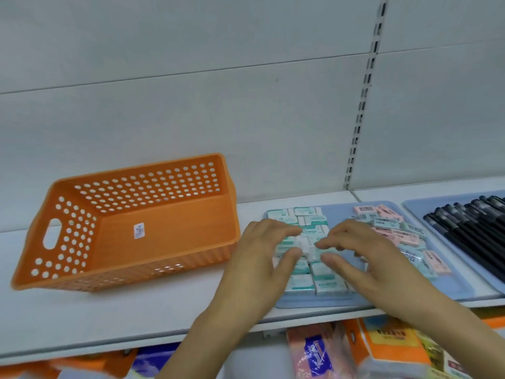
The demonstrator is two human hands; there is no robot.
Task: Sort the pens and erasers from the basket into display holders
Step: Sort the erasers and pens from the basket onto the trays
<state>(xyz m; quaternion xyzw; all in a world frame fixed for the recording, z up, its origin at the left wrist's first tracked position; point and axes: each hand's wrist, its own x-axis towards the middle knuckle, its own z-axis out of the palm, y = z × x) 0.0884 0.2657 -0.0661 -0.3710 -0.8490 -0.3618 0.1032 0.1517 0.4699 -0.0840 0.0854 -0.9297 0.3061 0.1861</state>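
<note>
Shelf (136, 310): bearing basket (164, 269); tray (459, 285) lying just right of basket; second tray (418, 209) farther right.
</note>
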